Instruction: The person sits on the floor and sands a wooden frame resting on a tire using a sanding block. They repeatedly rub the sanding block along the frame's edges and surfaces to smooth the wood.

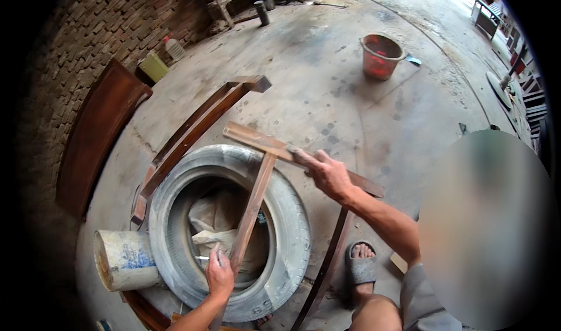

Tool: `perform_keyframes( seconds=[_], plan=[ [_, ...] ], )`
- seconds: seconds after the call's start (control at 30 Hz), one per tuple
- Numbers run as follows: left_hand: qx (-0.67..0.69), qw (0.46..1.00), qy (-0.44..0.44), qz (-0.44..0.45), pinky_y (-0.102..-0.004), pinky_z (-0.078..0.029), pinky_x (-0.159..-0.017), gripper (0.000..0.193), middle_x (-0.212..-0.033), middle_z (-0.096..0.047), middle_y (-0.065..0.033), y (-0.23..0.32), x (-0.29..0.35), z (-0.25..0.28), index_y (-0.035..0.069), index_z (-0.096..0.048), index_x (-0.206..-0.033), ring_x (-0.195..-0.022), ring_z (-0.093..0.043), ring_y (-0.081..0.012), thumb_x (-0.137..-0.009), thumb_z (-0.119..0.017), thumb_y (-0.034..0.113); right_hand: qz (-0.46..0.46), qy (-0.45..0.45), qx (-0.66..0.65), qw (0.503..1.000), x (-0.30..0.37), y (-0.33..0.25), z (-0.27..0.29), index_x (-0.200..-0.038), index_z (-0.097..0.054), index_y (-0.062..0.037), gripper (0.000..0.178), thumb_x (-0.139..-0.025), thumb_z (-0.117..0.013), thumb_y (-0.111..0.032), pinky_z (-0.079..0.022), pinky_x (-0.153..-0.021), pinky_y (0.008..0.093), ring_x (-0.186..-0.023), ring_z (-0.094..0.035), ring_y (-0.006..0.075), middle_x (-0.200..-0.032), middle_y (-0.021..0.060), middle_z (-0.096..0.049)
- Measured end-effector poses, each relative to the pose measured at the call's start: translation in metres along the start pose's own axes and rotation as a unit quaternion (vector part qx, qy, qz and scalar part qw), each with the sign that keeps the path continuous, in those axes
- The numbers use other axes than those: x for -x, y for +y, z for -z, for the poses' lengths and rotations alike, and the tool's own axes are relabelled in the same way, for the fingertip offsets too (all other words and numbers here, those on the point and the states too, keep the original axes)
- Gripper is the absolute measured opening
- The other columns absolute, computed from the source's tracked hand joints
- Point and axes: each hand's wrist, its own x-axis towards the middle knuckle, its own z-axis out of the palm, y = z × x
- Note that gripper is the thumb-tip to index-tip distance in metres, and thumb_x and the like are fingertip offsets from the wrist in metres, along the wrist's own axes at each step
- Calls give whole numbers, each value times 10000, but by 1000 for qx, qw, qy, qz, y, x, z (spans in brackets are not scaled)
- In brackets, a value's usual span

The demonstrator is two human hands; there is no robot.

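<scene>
A wooden frame point(252, 208) made of brown bars leans across a grey, dusty tire point(292, 231) lying on the floor. My right hand point(328, 176) is wrapped over its long crosspiece point(251, 136), fingers pointing left along the wood. Closed beside the bar that runs toward me, my left hand point(220, 275) has a thin white stick like a cigarette point(202, 258) poking out from its fingers. It appears to touch the bar's left edge. Crumpled pale sacking point(213, 217) fills part of the tire's hole. Another dark leg point(327, 267) slants down to the right of the tire.
A curved dark wooden piece point(196, 126) lies beyond the tire, with a stained white bucket point(125, 261) to its left. A brown panel point(96, 135) leans at the brick wall. Farther off stands a red-stained bucket point(381, 56). A blurred oval hides the right side.
</scene>
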Motion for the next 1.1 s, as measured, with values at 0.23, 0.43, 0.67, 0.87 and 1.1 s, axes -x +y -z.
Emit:
perform_keyframes(
  seconds=[0.23, 0.43, 0.67, 0.87, 1.1],
  plan=[
    [-5, 1000, 9, -18, -482, -501, -946, 406, -1152, -683, -291, -7, -2, 5, -43, -546, -1360, -1097, -649, -462, -1019, -478, 165, 13, -17, -12, 1000, -7, -9, -11, -1494, -496, -258, 530, -982, -574, -146, -532, -576, 465, -706, -656, 356, -943, 166, -586],
    [9, 999, -31, -3, -464, -456, -1046, 414, -1292, -628, -302, -16, -6, -11, -56, -518, -1387, -1222, -599, -444, -1065, -443, 193, -34, 24, -19, 999, 6, -9, -19, -1484, -510, -216, 496, -994, -520, -146, -560, -614, 498, -775, -691, 394, -1011, 203, -642],
    [-40, 998, -32, -32, -459, -414, -1074, 479, -1357, -580, -327, -33, -6, -2, -83, -482, -1422, -1269, -554, -459, -1085, -397, 247, -234, 267, -55, 933, 154, 24, 19, -1299, -602, -31, 334, -973, -578, -96, -542, -853, 469, -999, -653, 430, -1112, 231, -663],
    [-46, 995, 0, -86, -456, -427, -1055, 481, -1360, -587, -315, -53, -22, -7, -66, -499, -1415, -1263, -561, -455, -1108, -402, 291, -462, 221, -42, 858, 343, 39, 89, -1260, -626, -3, 323, -956, -607, -110, -533, -909, 451, -1026, -669, 428, -1110, 236, -684],
    [-57, 994, 28, -84, -448, -436, -1054, 511, -1363, -599, -301, -58, -31, -4, -49, -472, -1451, -1265, -572, -436, -1105, -419, 324, -308, 303, 156, 888, 417, 49, 220, -1334, -629, -31, 381, -962, -582, -102, -541, -949, 433, -1102, -681, 390, -1241, 237, -674]
  ],
)
